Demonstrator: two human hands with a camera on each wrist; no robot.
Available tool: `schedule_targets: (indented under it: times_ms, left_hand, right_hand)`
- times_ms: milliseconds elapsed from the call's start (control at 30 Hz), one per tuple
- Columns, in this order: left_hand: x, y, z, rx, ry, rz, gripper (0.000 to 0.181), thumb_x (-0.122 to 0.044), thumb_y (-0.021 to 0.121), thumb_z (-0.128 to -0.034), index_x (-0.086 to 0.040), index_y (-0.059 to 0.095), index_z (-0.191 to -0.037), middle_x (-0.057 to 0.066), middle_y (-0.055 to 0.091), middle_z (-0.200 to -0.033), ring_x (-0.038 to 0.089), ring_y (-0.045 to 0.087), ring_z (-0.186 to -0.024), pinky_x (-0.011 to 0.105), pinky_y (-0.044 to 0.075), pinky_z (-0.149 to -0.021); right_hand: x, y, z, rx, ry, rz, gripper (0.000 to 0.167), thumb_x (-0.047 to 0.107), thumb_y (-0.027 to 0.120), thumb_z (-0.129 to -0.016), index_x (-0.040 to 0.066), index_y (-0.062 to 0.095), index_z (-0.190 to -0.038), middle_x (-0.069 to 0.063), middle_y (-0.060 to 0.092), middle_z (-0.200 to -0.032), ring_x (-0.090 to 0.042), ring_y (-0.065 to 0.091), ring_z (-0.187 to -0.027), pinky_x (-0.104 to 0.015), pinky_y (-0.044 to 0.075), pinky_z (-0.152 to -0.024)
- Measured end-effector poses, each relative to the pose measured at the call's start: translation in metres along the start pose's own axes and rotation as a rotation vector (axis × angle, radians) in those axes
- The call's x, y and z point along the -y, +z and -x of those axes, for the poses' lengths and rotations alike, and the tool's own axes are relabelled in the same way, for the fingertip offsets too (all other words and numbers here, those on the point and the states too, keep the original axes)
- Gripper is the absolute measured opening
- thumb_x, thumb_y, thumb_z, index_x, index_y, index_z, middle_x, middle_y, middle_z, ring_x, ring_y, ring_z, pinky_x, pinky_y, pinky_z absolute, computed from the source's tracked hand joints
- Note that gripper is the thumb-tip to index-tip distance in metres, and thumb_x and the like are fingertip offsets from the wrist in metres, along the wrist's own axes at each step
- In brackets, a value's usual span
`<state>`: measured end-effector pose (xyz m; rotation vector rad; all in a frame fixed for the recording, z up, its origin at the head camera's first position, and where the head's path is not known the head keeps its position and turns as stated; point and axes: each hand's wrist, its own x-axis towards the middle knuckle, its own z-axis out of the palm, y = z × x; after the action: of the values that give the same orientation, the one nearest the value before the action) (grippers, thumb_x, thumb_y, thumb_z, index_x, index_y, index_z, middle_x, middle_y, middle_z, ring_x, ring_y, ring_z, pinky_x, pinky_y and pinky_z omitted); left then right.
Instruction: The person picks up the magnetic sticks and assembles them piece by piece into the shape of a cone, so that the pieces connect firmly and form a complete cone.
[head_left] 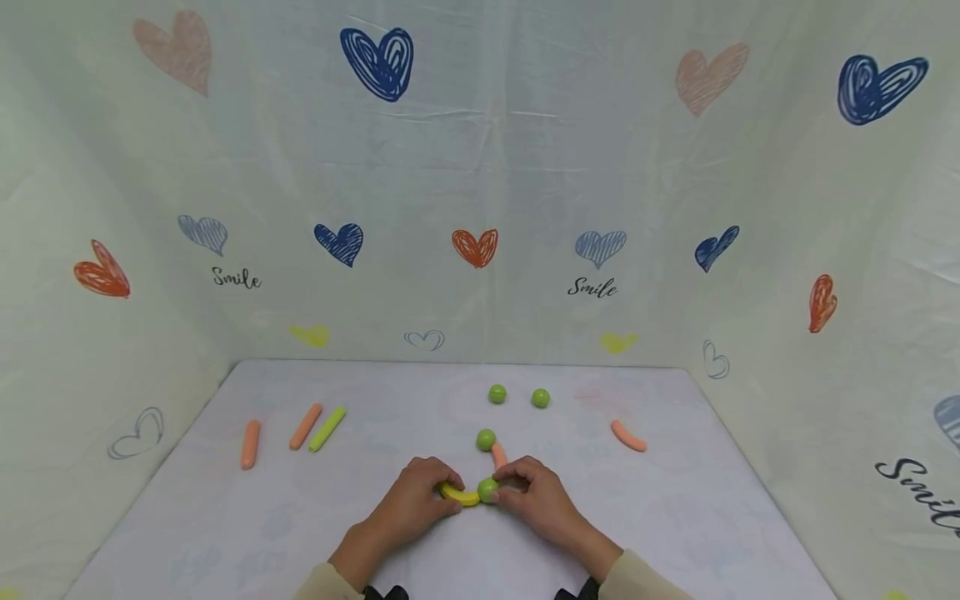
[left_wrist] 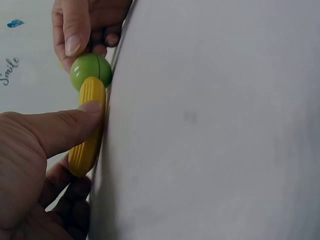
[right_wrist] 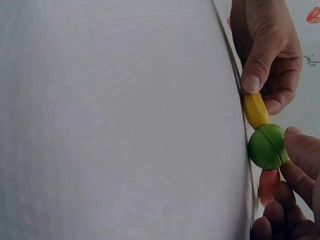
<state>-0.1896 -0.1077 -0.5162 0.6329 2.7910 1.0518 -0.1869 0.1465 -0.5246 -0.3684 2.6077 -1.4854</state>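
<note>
My left hand [head_left: 418, 502] pinches a curved yellow stick [head_left: 460, 495] with ridged sides between thumb and fingers. One end of that stick touches a green ball [left_wrist: 91, 71], which shows a seam in both wrist views. My right hand [head_left: 542, 502] grips this ball with thumb and fingers. From the same ball a curved orange stick [head_left: 499, 455] runs away from me to a second green ball [head_left: 486, 440]. Part of the orange stick is hidden behind the right fingers. These joined pieces lie low at the tabletop.
Two green balls [head_left: 497, 393] sit at the back of the white table [head_left: 675, 517]. Two straight orange sticks [head_left: 251, 444] and a lime-green stick [head_left: 327, 429] lie at the left. Another curved orange stick [head_left: 628, 436] is at the right. A heart-printed curtain [head_left: 525, 183] surrounds the table.
</note>
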Motion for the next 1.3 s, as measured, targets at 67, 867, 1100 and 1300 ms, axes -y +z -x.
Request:
schedule_targets:
  times_ms: [67,867,1100,1300]
  left_hand:
    - [0.001,-0.002,-0.001,-0.005,-0.008,-0.023,0.018,-0.022,0.088,-0.0860,-0.027,0.078,-0.100,-0.009,0.063,-0.112,0.016,0.053,-0.106,0.039,0.050,-0.092]
    - [-0.021,0.019,-0.009,-0.202,-0.135,-0.012,0.037,-0.043,0.090,-0.0824,-0.025,0.076,-0.112,-0.001,0.058,-0.116,0.020,0.043,-0.108,0.034,0.046,-0.085]
    - [-0.024,0.026,-0.010,-0.183,-0.101,-0.035,0.036,-0.039,0.093,-0.0797,-0.028,0.076,-0.109,-0.004,0.055,-0.112,0.018,0.040,-0.105,0.032,0.045,-0.083]
    - [-0.025,0.024,-0.007,-0.157,-0.110,-0.044,0.032,-0.032,0.091,-0.0838,-0.028,0.076,-0.112,-0.004,0.054,-0.112,0.017,0.040,-0.105,0.031,0.047,-0.082]
  right_hand:
    - [0.000,0.000,0.001,0.001,-0.011,0.016,0.021,0.030,0.084,-0.091,0.022,0.077,-0.109,0.008,0.068,-0.107,-0.008,0.061,-0.101,-0.022,0.051,-0.087]
    - [-0.006,-0.020,-0.018,-0.125,0.023,-0.042,0.035,0.023,0.076,-0.098,0.016,0.071,-0.132,-0.001,0.067,-0.117,-0.015,0.059,-0.105,-0.027,0.052,-0.087]
    - [-0.005,-0.025,-0.035,-0.084,0.028,0.064,0.046,0.026,0.075,-0.098,0.019,0.065,-0.143,-0.001,0.064,-0.138,-0.021,0.058,-0.118,-0.043,0.050,-0.096]
    - [-0.004,-0.025,-0.039,-0.005,0.042,0.069,0.044,0.026,0.070,-0.100,0.017,0.065,-0.143,-0.003,0.068,-0.130,-0.020,0.060,-0.114,-0.046,0.050,-0.096]
